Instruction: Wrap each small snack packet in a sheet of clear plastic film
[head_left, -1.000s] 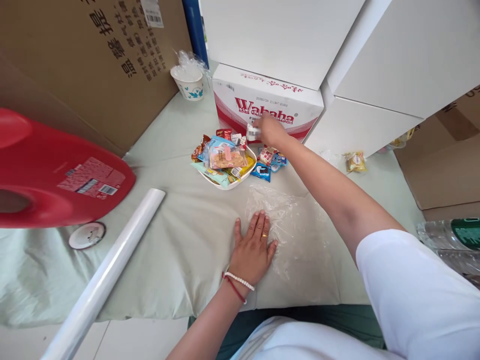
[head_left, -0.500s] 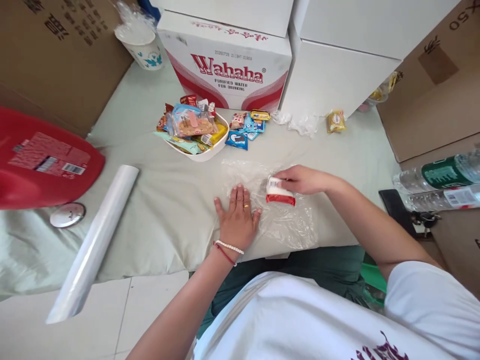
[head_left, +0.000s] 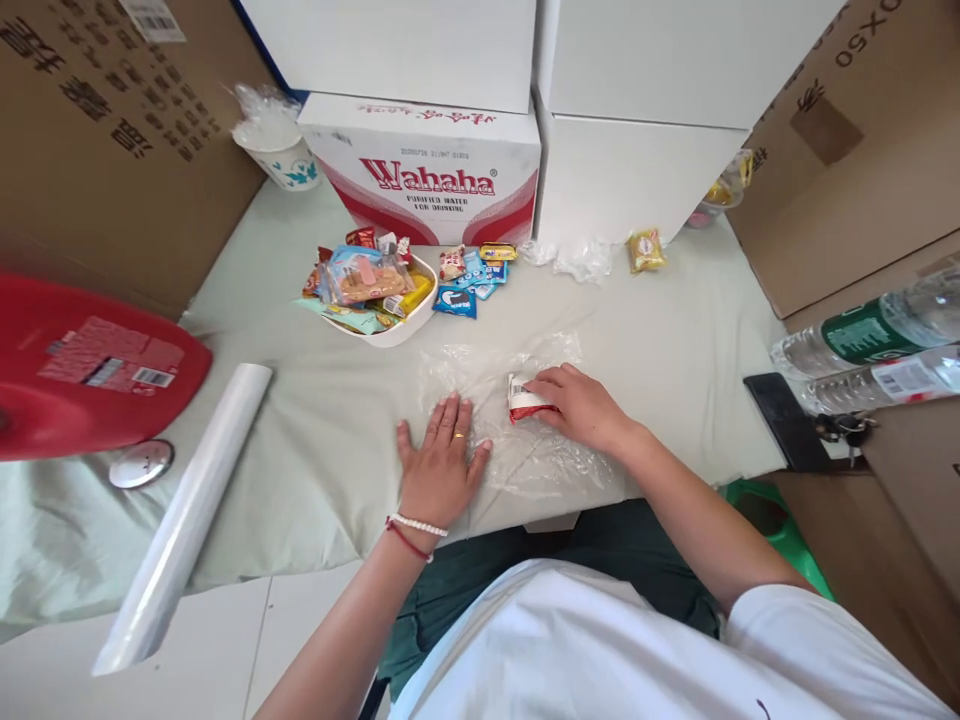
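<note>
A sheet of clear plastic film [head_left: 555, 465] lies spread on the cloth-covered table in front of me. My left hand [head_left: 441, 465] rests flat on its left side, fingers stretched out and apart. Over the middle of the film, my right hand [head_left: 581, 405] has its fingers curled around a small red-and-white snack packet [head_left: 519, 394]. The hand covers the packet's right part. Beyond the film stands a white dish [head_left: 401, 332] heaped with wrapped snacks [head_left: 367, 278]. Several small packets [head_left: 472, 275] lie just right of that dish.
A roll of plastic film [head_left: 187, 510] lies at the left, beside a red container [head_left: 97, 370] and a round tin [head_left: 141, 465]. White boxes [head_left: 427, 175] stand at the back. At the right are a yellow packet [head_left: 646, 250], plastic bottles [head_left: 862, 335] and a black phone [head_left: 784, 420].
The camera view has shifted. My right hand has turned and now reaches round the packet's right side, covering more of its red part. My left hand stays flat on the film.
</note>
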